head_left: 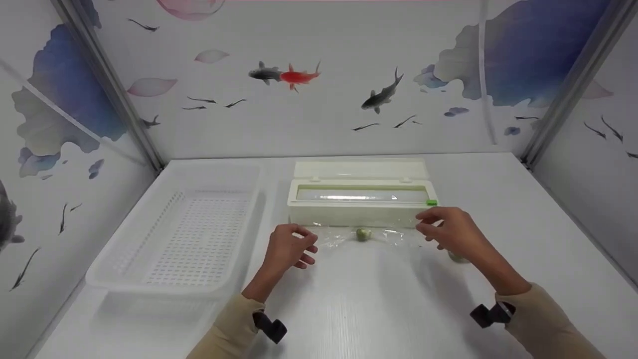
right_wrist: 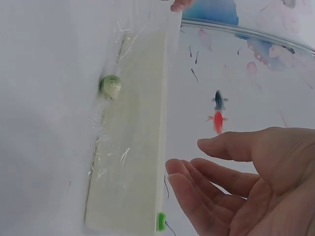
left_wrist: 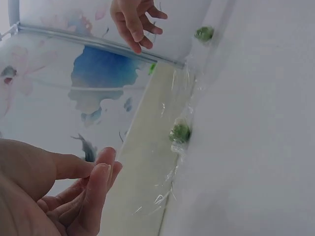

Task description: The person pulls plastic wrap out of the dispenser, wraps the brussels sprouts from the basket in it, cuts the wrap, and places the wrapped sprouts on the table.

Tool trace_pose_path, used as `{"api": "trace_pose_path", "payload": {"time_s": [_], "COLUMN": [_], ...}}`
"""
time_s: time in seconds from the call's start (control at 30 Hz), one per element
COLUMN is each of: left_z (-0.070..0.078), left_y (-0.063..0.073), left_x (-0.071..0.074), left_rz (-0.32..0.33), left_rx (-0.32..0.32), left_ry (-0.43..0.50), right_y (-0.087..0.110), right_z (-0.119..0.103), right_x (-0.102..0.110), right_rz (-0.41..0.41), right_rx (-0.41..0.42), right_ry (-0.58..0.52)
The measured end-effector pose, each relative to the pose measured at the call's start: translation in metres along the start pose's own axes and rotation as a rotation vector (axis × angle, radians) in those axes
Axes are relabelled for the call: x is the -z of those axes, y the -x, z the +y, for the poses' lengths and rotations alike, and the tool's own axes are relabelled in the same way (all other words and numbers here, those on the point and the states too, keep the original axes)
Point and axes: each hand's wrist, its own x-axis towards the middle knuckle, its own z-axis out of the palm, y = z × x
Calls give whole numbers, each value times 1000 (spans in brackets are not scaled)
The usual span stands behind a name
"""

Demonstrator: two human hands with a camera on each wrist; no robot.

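Note:
In the head view, a small round green vegetable [head_left: 363, 234] lies on a piece of clear plastic wrap [head_left: 333, 236]. The wrap is spread in front of a cream plastic wrap dispenser [head_left: 349, 215], whose lid [head_left: 360, 169] stands raised over the roll. My left hand [head_left: 290, 245] hovers by the wrap's left end, thumb and fingertips close together, with nothing visible between them in the left wrist view. Near the dispenser's right front corner, my right hand [head_left: 451, 230] has loosely bent fingers and holds nothing. A second green vegetable [head_left: 457, 258] is partly hidden beneath my right hand.
A white perforated basket [head_left: 199, 288] stands on the table to the left. The dispenser carries a green slider [head_left: 431, 203] at its right end. Printed panels [head_left: 299, 129] wall in the table at the back and both sides.

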Motion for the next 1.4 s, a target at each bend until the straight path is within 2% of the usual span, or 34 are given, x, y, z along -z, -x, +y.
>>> {"api": "trace_pose_path", "payload": {"time_s": [0.17, 0.3, 0.37, 0.47, 0.53, 0.6, 0.67, 0.77, 0.87, 0.93, 1.03, 1.17, 1.4], "left_z": [-17, -19, -15, -2, 7, 17, 26, 40, 54, 60, 63, 56, 35], "left_y": [-6, -2, 3, 14, 17, 17, 12, 1, -12, -20, -32, -46, -65], "left_x": [3, 5, 5, 1, -6, -14, -23, -34, -43, -47, -51, -55, -64], "left_rz": [-43, -78, -118, -221, -290, -315, -286, -175, -79, -56, -62, -94, -148], "left_rx": [69, 85, 77, 46, 8, -50, -107, -174, -214, -230, -233, -198, -151], "left_ry": [-79, -120, -131, -122, -72, 4, 103, 207, 191, 138, 35, -61, -101], "right_y": [-7, -11, -11, -13, -15, -19, -26, -37, -48, -54, -62, -70, -78], "right_z": [-1, -4, -7, -11, -16, -20, -25, -30, -31, -30, -27, -21, -14], "right_x": [-3, -5, -6, -6, -7, -9, -13, -23, -33, -40, -49, -61, -75], "right_rz": [-4, -12, -12, -10, -4, 4, 13, 15, -8, -29, -58, -79, -93], "right_rx": [2, 8, 19, 44, 53, 62, 69, 77, 87, 89, 79, 51, -13], "right_ry": [4, -1, -8, -13, -17, -18, -27, -29, -11, 4, 5, -11, 13]}}
